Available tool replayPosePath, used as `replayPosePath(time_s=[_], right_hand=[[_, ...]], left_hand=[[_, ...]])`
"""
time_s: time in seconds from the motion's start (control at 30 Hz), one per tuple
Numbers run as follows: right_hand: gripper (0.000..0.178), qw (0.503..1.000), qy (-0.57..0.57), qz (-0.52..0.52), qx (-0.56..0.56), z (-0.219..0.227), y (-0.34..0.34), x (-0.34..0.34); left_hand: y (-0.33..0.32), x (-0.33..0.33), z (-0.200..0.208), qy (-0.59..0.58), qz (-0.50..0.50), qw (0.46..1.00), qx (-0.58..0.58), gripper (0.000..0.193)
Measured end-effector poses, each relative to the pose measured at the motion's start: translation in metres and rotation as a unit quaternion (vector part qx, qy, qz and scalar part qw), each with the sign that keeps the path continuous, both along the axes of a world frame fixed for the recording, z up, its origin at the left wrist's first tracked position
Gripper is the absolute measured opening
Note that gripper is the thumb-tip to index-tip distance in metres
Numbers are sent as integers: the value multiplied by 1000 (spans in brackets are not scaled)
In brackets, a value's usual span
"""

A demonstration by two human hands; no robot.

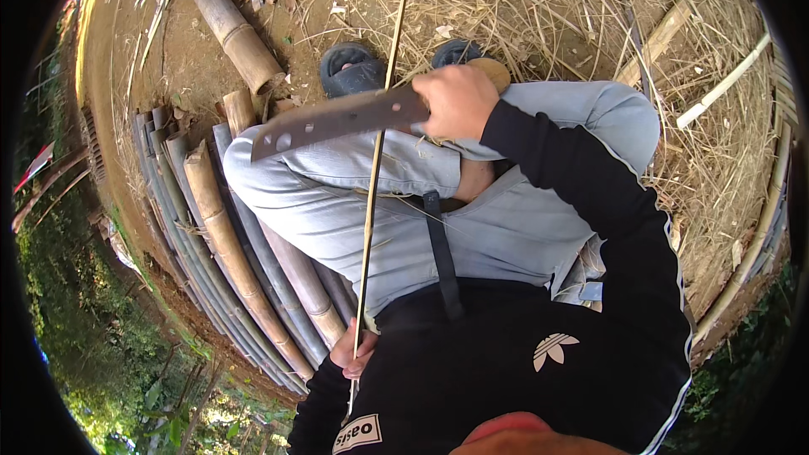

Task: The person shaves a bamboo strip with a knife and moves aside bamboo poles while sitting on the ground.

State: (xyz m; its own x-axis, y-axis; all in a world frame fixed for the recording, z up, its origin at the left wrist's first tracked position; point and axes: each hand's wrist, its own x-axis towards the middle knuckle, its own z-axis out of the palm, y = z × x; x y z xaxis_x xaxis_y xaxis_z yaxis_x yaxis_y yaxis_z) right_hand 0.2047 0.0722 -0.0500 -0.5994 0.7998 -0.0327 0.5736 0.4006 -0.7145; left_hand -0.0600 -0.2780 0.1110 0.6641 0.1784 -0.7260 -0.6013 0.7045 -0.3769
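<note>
My right hand (456, 103) is closed round the handle of a machete (337, 120), whose wide dark blade with several holes points left above my knee. The round wooden butt of its handle shows beyond my fist. A long thin bamboo strip (371, 194) runs from the top of the view down past my lap to my left hand (354, 350), whose fingers are closed on it beside my hip. The blade crosses over the strip and hides a short part of it; whether the two touch, I cannot tell.
I sit with legs bent in light jeans (337, 244). Bamboo poles (227, 236) lie side by side at my left, and a thick bamboo piece (227, 21) lies ahead. Shavings (556, 8) cover the ground ahead and right. A pale stick (725, 80) lies at the right.
</note>
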Motion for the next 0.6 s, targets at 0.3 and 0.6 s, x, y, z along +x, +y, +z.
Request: replayPosePath(time_s=[0.3, 0.6], right_hand=[[20, 990, 14, 77, 119, 7, -31, -5], [21, 997, -23, 6, 78, -6, 5, -2]], left_hand=[[-10, -7, -7, 0, -19, 1000, 24, 63], [2, 3, -1, -7, 14, 1000, 22, 64]])
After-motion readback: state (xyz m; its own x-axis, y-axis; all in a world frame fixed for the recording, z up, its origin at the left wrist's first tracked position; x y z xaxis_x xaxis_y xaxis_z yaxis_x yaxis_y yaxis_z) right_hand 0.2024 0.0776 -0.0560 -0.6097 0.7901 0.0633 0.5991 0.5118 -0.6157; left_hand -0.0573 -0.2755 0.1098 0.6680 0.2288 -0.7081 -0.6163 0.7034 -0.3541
